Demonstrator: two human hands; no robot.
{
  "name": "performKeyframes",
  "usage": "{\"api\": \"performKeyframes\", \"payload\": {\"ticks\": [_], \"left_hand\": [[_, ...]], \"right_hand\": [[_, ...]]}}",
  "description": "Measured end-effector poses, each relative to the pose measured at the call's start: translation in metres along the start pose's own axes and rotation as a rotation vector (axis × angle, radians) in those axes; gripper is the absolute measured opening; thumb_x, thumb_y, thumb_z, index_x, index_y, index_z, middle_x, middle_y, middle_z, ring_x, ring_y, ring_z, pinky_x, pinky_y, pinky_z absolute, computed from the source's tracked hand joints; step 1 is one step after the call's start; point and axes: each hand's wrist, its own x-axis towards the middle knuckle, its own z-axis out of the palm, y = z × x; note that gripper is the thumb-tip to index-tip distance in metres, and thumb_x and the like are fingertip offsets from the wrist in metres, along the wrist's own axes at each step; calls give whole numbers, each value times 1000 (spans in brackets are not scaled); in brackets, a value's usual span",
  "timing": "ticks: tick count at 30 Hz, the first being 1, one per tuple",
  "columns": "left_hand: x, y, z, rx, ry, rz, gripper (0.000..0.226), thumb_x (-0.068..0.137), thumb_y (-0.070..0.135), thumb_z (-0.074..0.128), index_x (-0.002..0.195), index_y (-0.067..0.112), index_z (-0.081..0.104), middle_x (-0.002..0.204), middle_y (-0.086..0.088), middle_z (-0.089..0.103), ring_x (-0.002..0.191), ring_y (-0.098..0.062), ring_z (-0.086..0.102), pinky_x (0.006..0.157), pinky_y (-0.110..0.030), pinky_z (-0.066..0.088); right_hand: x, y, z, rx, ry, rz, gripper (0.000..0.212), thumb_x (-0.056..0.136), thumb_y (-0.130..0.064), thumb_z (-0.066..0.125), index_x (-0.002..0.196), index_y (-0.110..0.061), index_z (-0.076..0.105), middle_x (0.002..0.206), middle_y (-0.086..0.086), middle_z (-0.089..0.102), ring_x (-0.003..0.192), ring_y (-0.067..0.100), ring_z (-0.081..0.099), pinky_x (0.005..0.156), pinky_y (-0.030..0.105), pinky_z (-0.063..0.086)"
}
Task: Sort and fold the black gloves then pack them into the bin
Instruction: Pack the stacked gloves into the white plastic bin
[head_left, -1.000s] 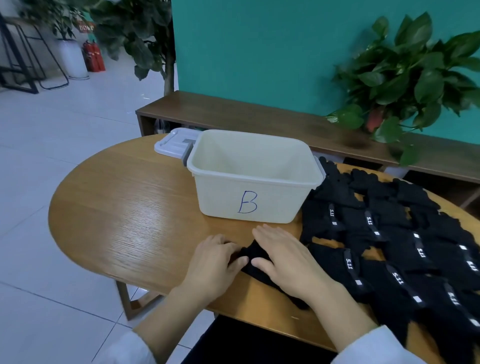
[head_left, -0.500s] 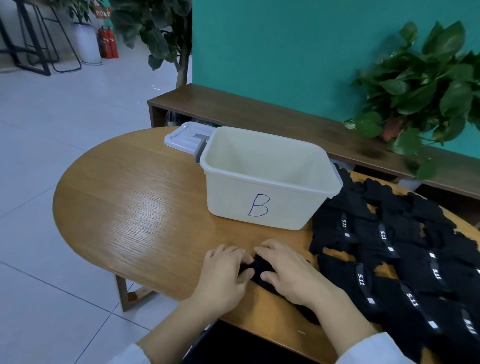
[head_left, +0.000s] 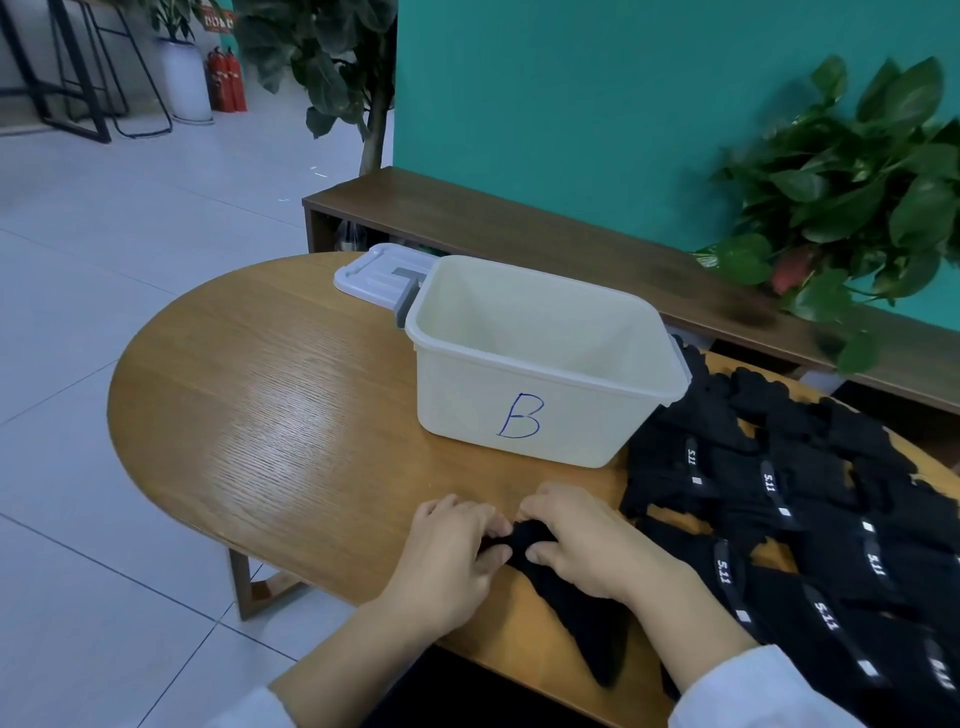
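Fingers (head_left: 493, 530) of two hands pinch one black glove (head_left: 571, 608).

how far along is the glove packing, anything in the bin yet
Done: nothing packed yet; the cream plastic bin marked B shows a bare inside, its grey lid off behind it. In hand: the left hand and right hand both grip one black fabric glove at the wooden table's near edge, folding it. Left: the spread of black gloves with 5.11 straps beside the bin.
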Motion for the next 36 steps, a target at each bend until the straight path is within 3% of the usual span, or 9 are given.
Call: {"api": "performKeyframes", "payload": {"ticks": [4, 12, 18, 22, 25, 27, 30, 32, 36], "left_hand": [[1, -5, 0, -52, 11, 40, 22, 95, 29, 61, 117, 28, 63, 110, 18, 61, 107, -2, 45, 92, -16, 25], [2, -10, 0, 80, -2, 199, 39, 93, 43, 56, 130, 31, 57, 125, 16, 54, 121, -6, 41, 107, -25, 25], [25, 0, -47, 205, 197, 407, 46, 88, 51, 53, 125, 25, 60, 121, 12, 59, 113, -10, 49, 100, -23, 30], [60, 16, -95, 223, 317, 469, 50, 88, 53, 54, 126, 21, 61, 119, 8, 61, 112, -14, 52, 98, -30, 37], [87, 21, -122, 252, 309, 438, 63, 84, 65, 52, 129, 21, 60, 121, 6, 60, 115, -17, 52, 98, -38, 42], [104, 22, -138, 270, 252, 370, 85, 77, 80, 45, 136, 20, 54, 133, 2, 56, 124, -21, 49, 104, -44, 40], [127, 19, -153, 349, 117, 205, 121, 60, 98, 28, 153, 19, 31, 159, 1, 29, 146, -21, 23, 119, -40, 17], [138, 12, -155, 370, 65, 132, 137, 51, 104, 20, 156, 17, 17, 164, -1, 12, 151, -19, 7, 121, -37, 7], [143, 2, -149, 348, -9, 9, 146, 47, 105, 19, 157, 12, -2, 164, -1, -7, 149, -13, -12, 120, -33, 1]], "right_hand": [[2, 8, 0, 10, 9, 7, 28, 94, -21, 60, 122, -18, 59, 106, -5, 46, 100, 21, 51, 83, 34, 46], [-10, 19, -2, 47, 33, 10, 30, 94, -21, 62, 124, -18, 60, 113, 0, 52, 102, 19, 50, 79, 27, 40], [-33, 22, -34, 74, 65, 51, 25, 91, -23, 64, 117, -26, 63, 112, -5, 54, 103, 17, 53, 89, 32, 46], [-46, 17, -82, 76, 111, 60, 26, 92, -22, 65, 118, -25, 64, 115, -6, 57, 103, 15, 55, 91, 33, 49], [-47, 12, -129, 31, 152, 38, 26, 92, -21, 65, 118, -22, 64, 115, -5, 57, 106, 18, 55, 96, 36, 46], [-42, 9, -161, -23, 192, 12, 21, 90, -21, 66, 111, -23, 66, 109, -5, 58, 103, 19, 55, 98, 36, 44], [-28, 7, -204, -75, 277, -5, 18, 87, -22, 68, 104, -28, 67, 104, -7, 59, 98, 18, 56, 89, 39, 48], [-12, 7, -224, -111, 301, -19, 16, 86, -21, 69, 100, -29, 67, 101, -7, 58, 96, 19, 56, 87, 41, 49], [30, 15, -240, -191, 276, -39, 15, 87, -18, 65, 98, -28, 65, 102, -5, 57, 97, 22, 56, 86, 43, 49]]}}
